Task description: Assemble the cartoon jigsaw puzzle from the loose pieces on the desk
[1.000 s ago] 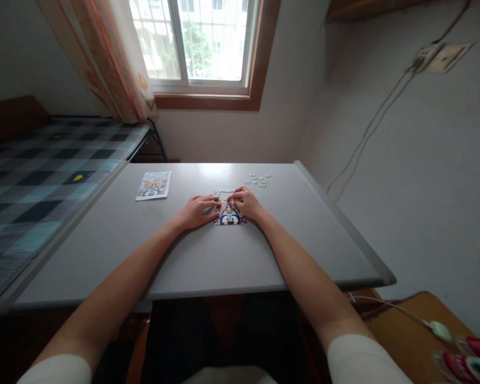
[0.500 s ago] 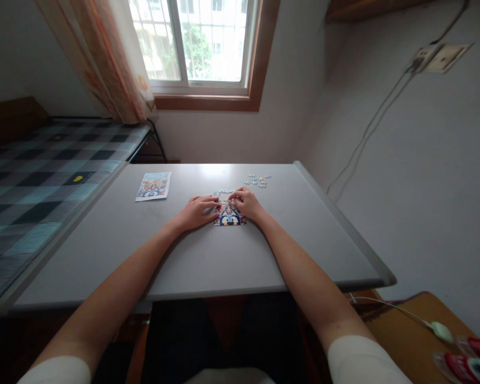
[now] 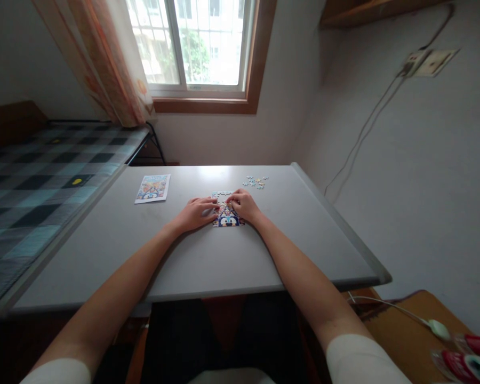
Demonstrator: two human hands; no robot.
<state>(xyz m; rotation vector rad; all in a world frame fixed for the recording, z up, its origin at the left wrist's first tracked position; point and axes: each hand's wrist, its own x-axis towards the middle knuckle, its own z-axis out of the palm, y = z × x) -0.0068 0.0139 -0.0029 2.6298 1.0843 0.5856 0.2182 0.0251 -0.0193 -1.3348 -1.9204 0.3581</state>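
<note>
A partly assembled jigsaw puzzle (image 3: 229, 221) lies flat on the grey table (image 3: 220, 256), with a blue cartoon face along its near edge. My left hand (image 3: 199, 212) rests at the puzzle's left side, its fingers stretched out and touching the edge. Over the upper right of the puzzle, my right hand (image 3: 242, 204) is closed in a pinch, fingertips down at the picture. Whatever sits between those fingertips is too small to make out, and the hand covers part of the puzzle. Several loose puzzle pieces (image 3: 256, 183) are scattered just beyond my right hand.
A printed reference picture (image 3: 152, 189) lies at the table's far left. The bed (image 3: 64, 176) borders the table on the left, and a wall with a hanging cable (image 3: 358, 136) rises on the right. Bottles (image 3: 464, 365) lie on a wooden surface at lower right.
My right hand's fingers have curled in more and shifted slightly down over the puzzle. My left hand stays in place. The whole view has moved slightly.
</note>
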